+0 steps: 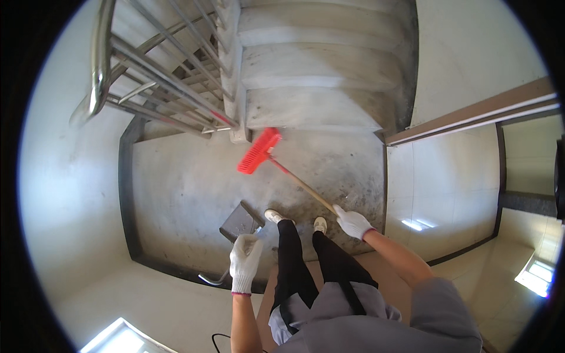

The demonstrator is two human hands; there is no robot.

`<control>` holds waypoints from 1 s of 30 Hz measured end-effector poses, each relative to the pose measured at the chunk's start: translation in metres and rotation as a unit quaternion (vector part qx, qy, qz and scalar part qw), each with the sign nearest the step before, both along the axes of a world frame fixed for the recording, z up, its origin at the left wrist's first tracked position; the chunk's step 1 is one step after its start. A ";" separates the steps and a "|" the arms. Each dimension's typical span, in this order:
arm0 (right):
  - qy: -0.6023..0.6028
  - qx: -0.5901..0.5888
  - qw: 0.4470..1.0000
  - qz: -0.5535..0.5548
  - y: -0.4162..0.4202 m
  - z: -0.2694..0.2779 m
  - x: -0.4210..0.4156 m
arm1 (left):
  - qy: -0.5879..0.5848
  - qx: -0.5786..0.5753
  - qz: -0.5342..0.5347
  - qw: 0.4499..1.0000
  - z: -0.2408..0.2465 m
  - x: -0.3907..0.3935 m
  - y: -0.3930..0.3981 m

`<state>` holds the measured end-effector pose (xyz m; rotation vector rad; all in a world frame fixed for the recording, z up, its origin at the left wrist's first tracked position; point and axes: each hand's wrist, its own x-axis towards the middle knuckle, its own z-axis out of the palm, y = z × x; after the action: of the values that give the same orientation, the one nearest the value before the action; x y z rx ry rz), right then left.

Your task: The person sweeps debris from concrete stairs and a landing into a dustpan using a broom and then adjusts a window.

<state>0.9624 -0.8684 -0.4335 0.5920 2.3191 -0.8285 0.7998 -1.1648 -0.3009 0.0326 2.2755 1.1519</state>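
Note:
My right hand [354,223], in a white knit glove, grips the wooden handle of a broom [306,185]. The broom's red plastic head [260,151] is at the concrete floor near the foot of the stairs. My left hand [245,260], gloved alike, is curled round the handle of a long-handled dustpan, whose bent metal end [212,280] sticks out to the left behind the glove. Beyond that hand, left of my shoes, is the grey dustpan's pan [240,220], with small bits of debris on it. The glove hides most of the dustpan's handle.
Concrete steps [318,108] rise ahead. At the left, a metal stair railing [172,84] borders a second flight. Dark skirting [126,189] edges the landing [176,176]. On the right is a doorway threshold [385,189] with shiny floor tiles [441,185] past it.

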 end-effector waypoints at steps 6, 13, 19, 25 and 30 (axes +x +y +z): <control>-0.045 0.102 0.993 -0.037 0.062 -0.061 -0.022 | -0.046 -0.042 -0.054 0.997 -0.003 0.008 0.020; -0.130 0.152 0.971 -0.133 0.144 0.001 0.118 | -0.023 -0.020 -0.163 0.986 -0.025 0.017 0.076; -0.157 0.169 0.938 -0.257 0.156 -0.002 0.231 | -0.001 -0.010 -0.265 0.964 -0.022 0.035 0.138; -0.107 0.109 0.903 -0.401 0.040 -0.040 0.293 | -0.020 0.049 -0.364 0.930 -0.036 0.057 0.190; -0.185 -0.142 0.781 -0.579 -0.028 0.076 0.252 | -0.056 0.057 -0.415 0.906 -0.053 0.061 0.203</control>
<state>1.2147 -0.8967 -0.3576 1.8967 1.2376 -1.3639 0.8606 -0.9614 -0.3542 0.8684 1.7663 0.7761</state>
